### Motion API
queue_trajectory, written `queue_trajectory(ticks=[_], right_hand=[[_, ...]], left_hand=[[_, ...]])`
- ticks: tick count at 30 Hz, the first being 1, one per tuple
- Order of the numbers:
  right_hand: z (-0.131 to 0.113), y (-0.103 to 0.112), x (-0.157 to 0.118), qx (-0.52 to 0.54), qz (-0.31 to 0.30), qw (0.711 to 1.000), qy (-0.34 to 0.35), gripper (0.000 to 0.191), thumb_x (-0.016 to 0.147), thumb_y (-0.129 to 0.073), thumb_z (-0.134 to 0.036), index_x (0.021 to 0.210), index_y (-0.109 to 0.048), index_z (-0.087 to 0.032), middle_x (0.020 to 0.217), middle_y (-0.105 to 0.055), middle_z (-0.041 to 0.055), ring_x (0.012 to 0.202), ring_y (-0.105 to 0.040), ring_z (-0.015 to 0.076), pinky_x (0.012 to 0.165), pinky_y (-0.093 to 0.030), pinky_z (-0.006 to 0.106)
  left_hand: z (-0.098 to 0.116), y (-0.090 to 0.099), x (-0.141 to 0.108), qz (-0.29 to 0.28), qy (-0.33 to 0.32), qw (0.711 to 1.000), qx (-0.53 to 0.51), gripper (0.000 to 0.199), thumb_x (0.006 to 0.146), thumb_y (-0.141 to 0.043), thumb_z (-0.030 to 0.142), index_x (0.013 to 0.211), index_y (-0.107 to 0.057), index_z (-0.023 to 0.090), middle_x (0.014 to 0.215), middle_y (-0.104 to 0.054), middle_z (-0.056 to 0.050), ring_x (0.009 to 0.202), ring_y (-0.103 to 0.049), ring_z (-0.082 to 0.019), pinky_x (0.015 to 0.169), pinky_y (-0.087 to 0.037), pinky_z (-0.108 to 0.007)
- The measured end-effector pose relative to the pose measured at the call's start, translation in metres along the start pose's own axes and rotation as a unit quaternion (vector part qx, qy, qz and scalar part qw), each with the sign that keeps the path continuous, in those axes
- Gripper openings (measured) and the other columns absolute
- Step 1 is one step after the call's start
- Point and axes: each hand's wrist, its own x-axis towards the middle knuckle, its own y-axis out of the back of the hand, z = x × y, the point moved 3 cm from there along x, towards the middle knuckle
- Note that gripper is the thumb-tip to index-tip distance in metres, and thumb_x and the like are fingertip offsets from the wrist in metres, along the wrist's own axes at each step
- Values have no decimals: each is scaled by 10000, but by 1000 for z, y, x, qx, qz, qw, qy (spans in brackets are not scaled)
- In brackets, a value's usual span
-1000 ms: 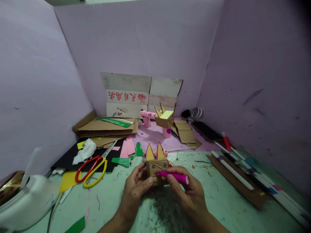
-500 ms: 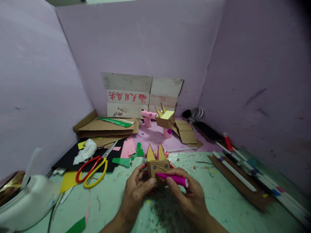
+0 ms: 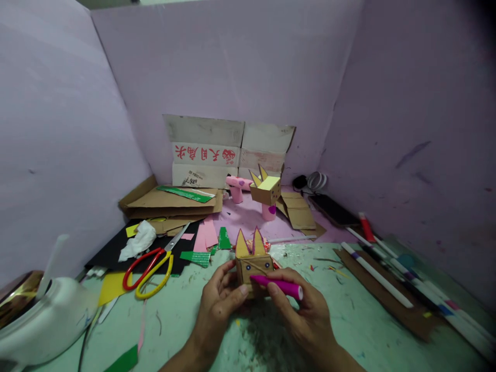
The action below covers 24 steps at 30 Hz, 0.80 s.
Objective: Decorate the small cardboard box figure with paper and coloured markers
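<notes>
My left hand [image 3: 221, 294] grips a small cardboard box [image 3: 253, 264] by its left side, thumb on its front face. Two pointed yellow ears with dark outlines stand up from the box, and two dark-blue eye dots mark its front. In my right hand [image 3: 301, 305] is a magenta marker [image 3: 279, 287], its tip at the box face below the eyes. Some right-hand fingers are hidden behind the marker and box. Farther back, a similar eared cardboard box head [image 3: 265, 192] sits on a pink tube [image 3: 268, 212].
Scissors [image 3: 155, 268] with red and yellow handles lie at left near crumpled tissue [image 3: 139, 239] and green scraps [image 3: 196, 258]. A white container [image 3: 50, 320] stands at far left. Several markers [image 3: 377, 274] and a phone [image 3: 333, 209] lie at right. Cardboard [image 3: 174, 202] is stacked behind.
The whole view has shifted slightly, so everything appears a little farther right. Both hands keep their hold, and the marker tip stays at the box's front face.
</notes>
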Motion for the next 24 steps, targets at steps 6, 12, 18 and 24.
queue_trajectory(ticks=[6,12,18,24], right_hand=[[2,2,-2,-16,-5,1000,-13,156,835,-638,-142,938,-691,-246,785,-741,-14,682,-712,143,657,-578,208],[1,2,-2,-14,-6,1000,-5,150,836,-637,-137,932,-689,-240,776,-743,-12,671,-711,140,654,-579,201],[1,2,-2,-14,-11,1000,-1,169,833,-640,-122,938,-679,-248,795,-743,-20,692,-715,134,675,-578,190],[-1,1,-1,-2,-15,1000,3,199,840,-629,-119,963,-682,-266,804,-739,-26,691,-706,134,664,-572,201]], left_hand=[[2,-1,0,-10,-1,1000,10,735,691,-764,350,1289,-417,100,1233,-637,-215,953,-666,-298,635,-520,-303],[1,0,1,-12,-1,1000,11,729,687,-768,348,1281,-425,101,1219,-644,-215,954,-668,-302,613,-509,-296],[0,-1,1,-11,-4,1000,-7,731,681,-781,334,1275,-426,99,1226,-644,-219,1049,-642,-342,749,-529,-354],[1,-1,-1,1,-1,1000,-13,725,659,-805,339,1258,-470,106,1188,-670,-206,991,-670,-330,705,-535,-331]])
